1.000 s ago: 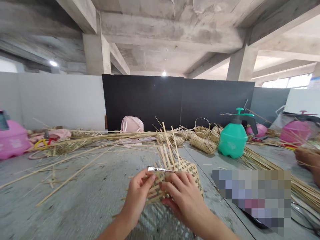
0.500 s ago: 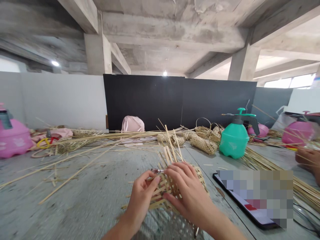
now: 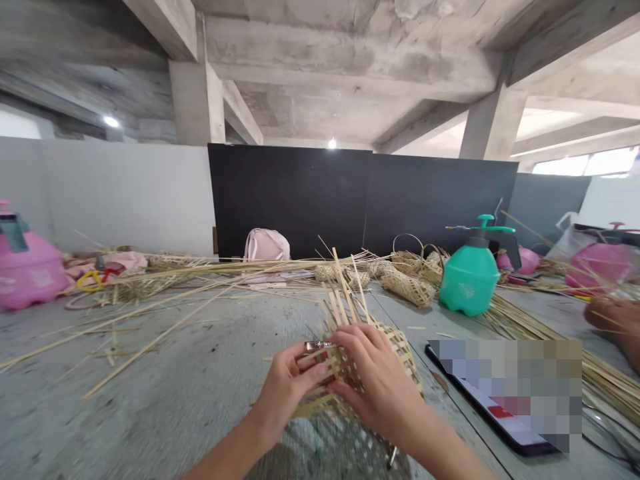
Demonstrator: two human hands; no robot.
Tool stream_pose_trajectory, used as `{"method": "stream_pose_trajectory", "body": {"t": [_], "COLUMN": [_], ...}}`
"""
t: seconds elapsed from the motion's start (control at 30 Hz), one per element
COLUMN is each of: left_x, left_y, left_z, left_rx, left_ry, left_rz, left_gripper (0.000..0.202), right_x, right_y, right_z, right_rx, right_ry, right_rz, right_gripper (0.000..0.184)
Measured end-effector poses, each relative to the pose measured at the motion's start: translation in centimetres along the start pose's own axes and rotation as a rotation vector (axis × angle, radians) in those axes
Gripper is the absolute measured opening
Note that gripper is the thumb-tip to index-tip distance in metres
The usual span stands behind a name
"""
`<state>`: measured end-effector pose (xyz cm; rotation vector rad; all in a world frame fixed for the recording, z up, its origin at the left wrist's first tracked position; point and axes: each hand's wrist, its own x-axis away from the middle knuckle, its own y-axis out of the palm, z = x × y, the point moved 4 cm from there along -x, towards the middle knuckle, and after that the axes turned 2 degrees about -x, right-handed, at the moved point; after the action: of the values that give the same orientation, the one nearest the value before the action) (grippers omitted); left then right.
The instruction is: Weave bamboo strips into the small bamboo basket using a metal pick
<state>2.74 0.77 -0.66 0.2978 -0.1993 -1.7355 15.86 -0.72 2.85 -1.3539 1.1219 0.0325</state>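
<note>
A partly woven bamboo piece (image 3: pixel 403 350) stands low over the table in front of me, with loose strip ends sticking up and out to the left. At its left edge my left hand (image 3: pixel 285 383) is closed, thumb and fingers pinching a bamboo strip (image 3: pixel 313 359). My right hand (image 3: pixel 373 370) grips the weave from the right, fingers over the top edge and thumb on the near face. Between the hands, at the upper edge, sits a small metal clip (image 3: pixel 314 346). Another thin metal piece (image 3: pixel 391 457) shows below my right wrist.
To the right lie a phone (image 3: pixel 500 413), a bundle of bamboo strips (image 3: pixel 530 327) and a green spray bottle (image 3: pixel 470 277). Long strips (image 3: pixel 165 303) cross the table on the left. Woven pieces (image 3: pixel 407 287) lie behind. Another person's hand (image 3: pixel 613 323) is at far right.
My left hand has shifted slightly, its thumb now lying farther right along the strip. The woven piece has tilted a little, showing more of its right side. My right hand keeps its grip.
</note>
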Motion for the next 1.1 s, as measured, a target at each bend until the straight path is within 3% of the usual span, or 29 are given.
{"method": "stream_pose_trajectory", "body": {"t": [0.13, 0.3, 0.43, 0.63, 0.8, 0.9, 1.03, 1.1], "left_x": [0.0, 0.1, 0.3, 0.4, 0.1, 0.1, 0.2, 0.2], "left_y": [-0.1, -0.4, -0.2, 0.0, -0.1, 0.1, 0.4, 0.4], "left_z": [-0.2, -0.6, -0.4, 0.1, 0.1, 0.0, 0.0, -0.2], "left_rx": [0.053, 0.051, 0.055, 0.054, 0.086, 0.101, 0.115, 0.143], "left_ry": [0.002, 0.02, 0.002, -0.017, -0.021, -0.054, -0.09, -0.098], "left_rz": [-0.01, 0.108, 0.177, 0.098, 0.093, 0.078, 0.037, 0.027], "left_gripper": [0.021, 0.039, 0.04, 0.023, 0.021, 0.02, 0.02, 0.02], "right_x": [0.0, 0.0, -0.2, -0.2, -0.1, 0.1, 0.3, 0.3], "right_y": [-0.1, -0.1, -0.1, -0.2, -0.4, -1.2, -2.9, -3.2], "right_z": [0.0, -0.2, -0.1, -0.5, -0.5, 0.6, 3.0, 3.9], "right_rx": [0.009, 0.016, 0.019, 0.052, 0.013, -0.156, -0.358, -0.391], "right_ry": [0.003, 0.01, 0.012, -0.013, -0.012, 0.024, 0.143, 0.193], "right_rz": [-0.003, -0.022, -0.013, -0.012, -0.001, 0.078, 0.3, 0.357], "right_gripper": [0.043, 0.042, 0.04, 0.042, 0.047, 0.049, 0.016, 0.01]}}
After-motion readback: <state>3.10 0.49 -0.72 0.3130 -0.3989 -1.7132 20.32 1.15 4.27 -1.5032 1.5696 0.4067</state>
